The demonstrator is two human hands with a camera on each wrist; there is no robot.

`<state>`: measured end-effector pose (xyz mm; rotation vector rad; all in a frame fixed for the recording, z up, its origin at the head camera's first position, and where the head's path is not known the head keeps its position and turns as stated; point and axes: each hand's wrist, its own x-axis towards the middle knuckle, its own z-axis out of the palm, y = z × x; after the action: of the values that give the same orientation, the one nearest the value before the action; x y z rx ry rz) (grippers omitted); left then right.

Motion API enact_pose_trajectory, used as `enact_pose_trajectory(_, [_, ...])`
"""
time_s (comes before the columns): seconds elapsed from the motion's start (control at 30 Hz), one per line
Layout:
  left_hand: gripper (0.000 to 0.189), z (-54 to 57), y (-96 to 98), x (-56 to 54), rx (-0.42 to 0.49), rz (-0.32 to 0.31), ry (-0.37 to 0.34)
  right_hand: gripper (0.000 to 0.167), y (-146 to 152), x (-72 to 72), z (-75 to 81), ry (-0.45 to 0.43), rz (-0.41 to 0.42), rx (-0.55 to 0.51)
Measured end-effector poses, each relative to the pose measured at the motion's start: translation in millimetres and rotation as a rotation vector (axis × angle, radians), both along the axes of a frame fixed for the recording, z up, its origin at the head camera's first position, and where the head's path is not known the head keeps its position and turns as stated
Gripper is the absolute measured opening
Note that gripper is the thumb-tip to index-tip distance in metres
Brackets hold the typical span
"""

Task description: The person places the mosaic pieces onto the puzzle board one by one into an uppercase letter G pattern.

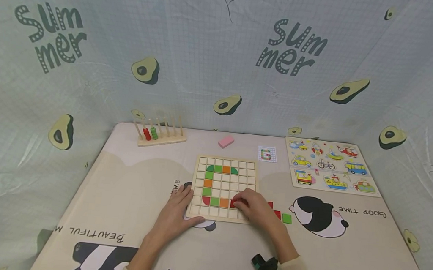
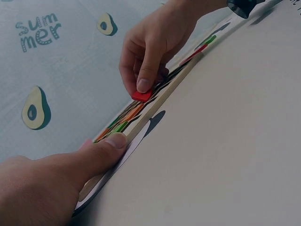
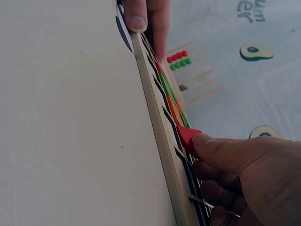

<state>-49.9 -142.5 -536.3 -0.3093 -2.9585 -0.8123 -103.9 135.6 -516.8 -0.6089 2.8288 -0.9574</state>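
Note:
A wooden grid board [image 1: 233, 216] lies flat, with green, orange and red tiles set in its squares in a C-like outline. My left hand [image 1: 175, 210] rests at its lower left corner, fingers straight along the side and the thumb [image 2: 116, 140] on the front edge. Between thumb and fingertips my right hand [image 1: 258, 210] pinches a red tile [image 3: 188, 136] with a rounded side. That tile is at the lower row, right beside an orange tile [image 1: 224, 202].
Loose red tiles and a green tile [image 1: 287, 218] lie right of the board, partly behind my right hand. Behind it are a pink block [image 1: 226, 141] and a pattern card [image 1: 267, 154]. A bead rack [image 1: 162, 141] stands back left; a vehicle puzzle board [image 1: 332, 165] lies back right.

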Motion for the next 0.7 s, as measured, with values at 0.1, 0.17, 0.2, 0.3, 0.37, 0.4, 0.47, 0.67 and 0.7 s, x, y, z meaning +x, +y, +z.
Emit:
enact_pose_trajectory(0.1, [0.098, 0.9, 0.1, 0.4, 0.003, -0.001, -0.006, 0.014, -1.2, 0.3, -0.2, 0.001, 0.003, 0.009])
enact_pose_trajectory(0.17, [0.098, 1.2, 0.1, 0.6, 0.005, -0.002, -0.008, 0.017, -1.6, 0.9, 0.2, -0.004, -0.001, 0.014])
enact_pose_trajectory(0.2, [0.098, 1.3, 0.1, 0.7, 0.007, -0.001, -0.008, 0.017, -1.8, 1.1, 0.2, -0.006, -0.003, 0.016])
enact_pose_trajectory(0.3, [0.098, 1.2, -0.1, 1.0, 0.009, -0.001, -0.012, 0.018, -2.1, 1.3, -0.9, -0.007, -0.003, 0.015])
enact_pose_trajectory(0.37, [0.098, 1.0, -0.1, 1.0, 0.006, -0.001, -0.011, 0.017, -2.3, 1.3, -1.4, 0.001, 0.000, 0.010])
enact_pose_trajectory(0.4, [0.098, 0.8, -0.1, 1.0, 0.005, -0.001, -0.011, 0.017, -2.3, 1.3, -1.9, 0.007, 0.003, 0.007])
enact_pose_trajectory(0.47, [0.098, 0.6, -0.1, 0.8, 0.002, -0.001, -0.010, 0.018, -2.4, 1.1, -2.6, 0.022, 0.010, 0.002])
enact_pose_trajectory(0.67, [0.098, 0.6, 0.1, 0.5, 0.004, -0.001, -0.008, 0.019, -2.6, 0.3, -3.4, 0.044, 0.015, 0.015])
enact_pose_trajectory(0.7, [0.098, 0.8, 0.1, 0.5, 0.005, -0.002, -0.009, 0.018, -2.6, 0.4, -3.1, 0.040, 0.014, 0.013])
